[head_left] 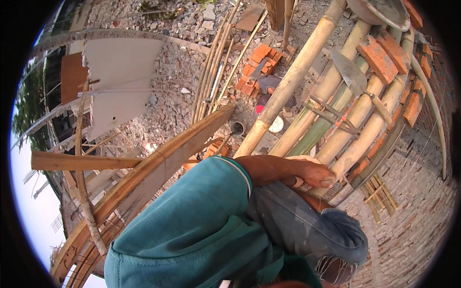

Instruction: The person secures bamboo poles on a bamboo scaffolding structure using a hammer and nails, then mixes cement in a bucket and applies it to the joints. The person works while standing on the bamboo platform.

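**Left hand down at the near ends of some bamboo poles, half the action blocked**

So the left hand [314,174] is curled up tight, but I honestly can't tell if the grip has anything in it, since the fingers face away from the camera. The right hand is out of sight behind the left arm and the denim knee [300,218], so no clue what its grip is doing. There's also a pale curved edge just beside the left wrist, too covered to identify.

The bamboo poles [367,128] run side by side from upper right down to the hands, near ends hidden by the arm and leg. Mostly pale yellow with knotty joints, though one [309,137] is clearly green.

Lying across them: a trowel [349,72] with a greyish blade, a rusty metal tool [336,117] and a couple of orange bricks [378,60]. A shallow basin [384,12] is cut off up top.

Below, a person [269,84] is partly blocked by the thickest pole, near a brick stack [252,72] and a white pail [276,125]. The teal sleeve [182,211] hogs the bottom, and a long wooden beam [144,180] slants through the left side.
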Motion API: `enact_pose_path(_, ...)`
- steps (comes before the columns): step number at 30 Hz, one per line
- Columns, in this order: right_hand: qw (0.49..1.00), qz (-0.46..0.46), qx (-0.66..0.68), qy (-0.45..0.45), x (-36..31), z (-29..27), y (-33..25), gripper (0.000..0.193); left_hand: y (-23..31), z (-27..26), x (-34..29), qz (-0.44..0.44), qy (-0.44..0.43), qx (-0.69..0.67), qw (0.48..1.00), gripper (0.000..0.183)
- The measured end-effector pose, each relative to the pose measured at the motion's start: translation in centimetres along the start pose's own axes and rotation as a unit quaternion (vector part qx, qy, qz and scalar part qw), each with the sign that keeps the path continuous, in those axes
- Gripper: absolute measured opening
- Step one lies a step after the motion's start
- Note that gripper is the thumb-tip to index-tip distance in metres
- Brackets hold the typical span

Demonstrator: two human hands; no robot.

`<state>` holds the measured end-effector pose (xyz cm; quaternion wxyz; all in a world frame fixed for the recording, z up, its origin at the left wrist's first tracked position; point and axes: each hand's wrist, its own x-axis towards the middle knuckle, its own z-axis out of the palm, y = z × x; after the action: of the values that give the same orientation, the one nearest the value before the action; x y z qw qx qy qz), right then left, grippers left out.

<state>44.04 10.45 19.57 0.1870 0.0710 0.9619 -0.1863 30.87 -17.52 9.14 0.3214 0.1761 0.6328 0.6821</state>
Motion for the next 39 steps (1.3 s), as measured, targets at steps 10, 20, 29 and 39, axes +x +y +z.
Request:
enact_pose_path(10, 0.99, -0.014, 0.123, 0.069, -0.7, 5.3, -3.1, 0.059, 0.4, -0.5, 0.5, -0.045, -0.016, 0.049, 0.998, 0.035)
enact_pose_path(20, 0.972, -0.014, 0.199, 0.127, -1.8, 7.9, -3.3, 0.047, 0.4, 0.1, 0.0, -0.102, 0.035, 0.003, 0.994, 0.038)
enact_pose_path(29, 0.933, -0.01, 0.288, 0.213, -2.2, 7.7, -3.4, 0.024, -1.2, 3.1, -0.3, -0.123, 0.196, -0.113, 0.966, 0.026)
enact_pose_path(39, 0.918, -0.011, 0.363, 0.157, -2.7, 7.9, -2.4, 0.039, -0.4, 1.1, -0.2, -0.169, 0.116, -0.03, 0.978, 0.029)
